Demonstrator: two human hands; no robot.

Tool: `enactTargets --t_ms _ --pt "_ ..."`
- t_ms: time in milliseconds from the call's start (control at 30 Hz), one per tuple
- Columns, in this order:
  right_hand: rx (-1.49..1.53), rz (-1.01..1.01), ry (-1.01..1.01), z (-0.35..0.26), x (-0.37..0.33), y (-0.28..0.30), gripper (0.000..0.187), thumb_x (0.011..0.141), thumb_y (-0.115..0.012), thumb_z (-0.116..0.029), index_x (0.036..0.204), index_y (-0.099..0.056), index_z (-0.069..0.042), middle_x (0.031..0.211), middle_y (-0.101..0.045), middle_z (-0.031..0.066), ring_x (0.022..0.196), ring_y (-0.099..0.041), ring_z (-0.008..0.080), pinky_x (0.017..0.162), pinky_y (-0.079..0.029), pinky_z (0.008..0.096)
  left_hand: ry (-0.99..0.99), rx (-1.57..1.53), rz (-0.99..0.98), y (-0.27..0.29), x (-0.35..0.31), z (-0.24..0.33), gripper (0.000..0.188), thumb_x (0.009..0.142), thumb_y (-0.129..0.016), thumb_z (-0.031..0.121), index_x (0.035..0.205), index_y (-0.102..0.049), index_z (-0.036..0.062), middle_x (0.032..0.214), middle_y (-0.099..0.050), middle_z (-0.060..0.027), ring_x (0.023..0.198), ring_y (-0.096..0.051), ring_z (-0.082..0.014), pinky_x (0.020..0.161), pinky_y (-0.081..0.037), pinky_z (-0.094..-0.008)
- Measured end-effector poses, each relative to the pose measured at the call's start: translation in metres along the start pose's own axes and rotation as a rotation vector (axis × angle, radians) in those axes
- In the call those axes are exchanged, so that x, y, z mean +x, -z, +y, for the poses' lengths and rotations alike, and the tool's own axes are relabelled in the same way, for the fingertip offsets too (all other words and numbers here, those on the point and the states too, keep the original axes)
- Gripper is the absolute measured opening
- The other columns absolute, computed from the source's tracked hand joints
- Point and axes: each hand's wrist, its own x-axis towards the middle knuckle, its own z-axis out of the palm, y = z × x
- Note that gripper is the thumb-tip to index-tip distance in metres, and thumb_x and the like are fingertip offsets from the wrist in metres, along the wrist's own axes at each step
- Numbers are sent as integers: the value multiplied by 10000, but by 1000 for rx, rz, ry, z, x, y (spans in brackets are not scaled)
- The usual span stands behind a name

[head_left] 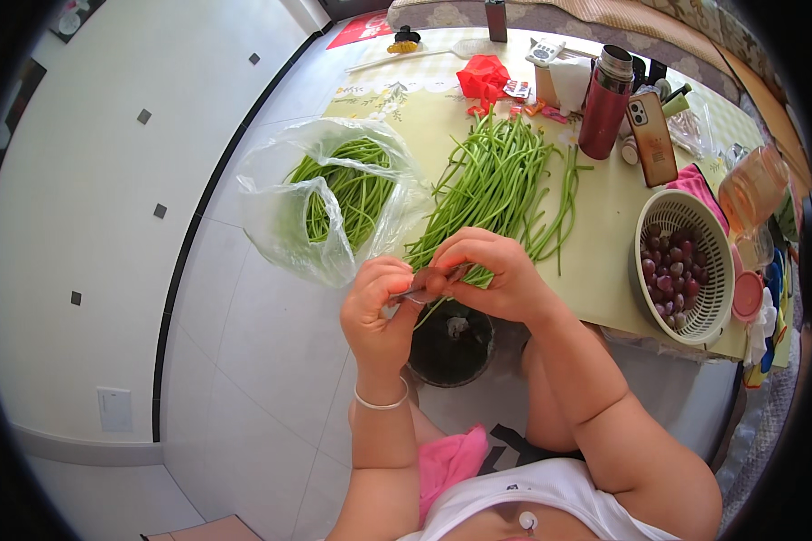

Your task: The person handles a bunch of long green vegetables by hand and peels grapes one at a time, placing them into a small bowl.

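Above the near edge of the table, my left hand and my right hand meet, fingers pinched together. Between their fingertips is a small, thin, brownish see-through piece; its kind I cannot make out. Just beyond lies a loose heap of long green vegetable stems, with some strays to its right. A thin stem shows right below my fingers; whether I hold it I cannot tell. Left of the heap, a clear plastic bag holds more green stems. Under my hands stands a dark round bin.
On the table's right are a basket of grapes, an uncapped maroon flask, a phone and a pink-tinted plastic jug. Farther back lie a red bag and a white remote. Pink cloth rests by my lap.
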Motion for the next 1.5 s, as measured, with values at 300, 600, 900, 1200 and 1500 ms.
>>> enactTargets --t_ms 300,600,900,1200,1500 --pt "-73 -57 165 -10 0 4 185 726 -708 55 881 -657 -32 876 -663 72 817 -625 235 711 -515 326 -122 95 8 -4 8 27 217 635 -715 -61 838 -668 1 796 -636 -91 823 -606 -261 713 -493 -325" --pt "-110 -44 186 -29 2 -2 193 709 -738 4 882 -664 -35 869 -661 79 809 -615 245 709 -498 330 -171 104 40 2 2 37 226 639 -764 -28 854 -707 16 788 -639 -67 801 -598 -243 751 -489 -342" --pt "-190 -39 348 -36 1 1 187 697 -753 -54 876 -700 -65 865 -675 74 776 -632 248 691 -510 343 -311 188 -5 5 6 53 159 738 -751 100 884 -726 43 773 -632 -63 758 -601 -235 748 -499 -365" --pt "-133 -176 591 -89 -11 -1 103 830 -661 -93 903 -706 -37 910 -675 76 770 -625 217 671 -492 320 -327 274 -181 25 -13 131 125 869 -643 209 851 -729 119 897 -654 1 831 -628 -184 882 -472 -379" --pt "-25 -188 776 -93 -9 -11 108 869 -615 -49 871 -723 -60 883 -708 69 762 -623 159 703 -446 269 -524 159 -27 18 -26 127 133 692 -712 180 821 -738 167 836 -664 64 800 -595 -145 875 -446 -384"
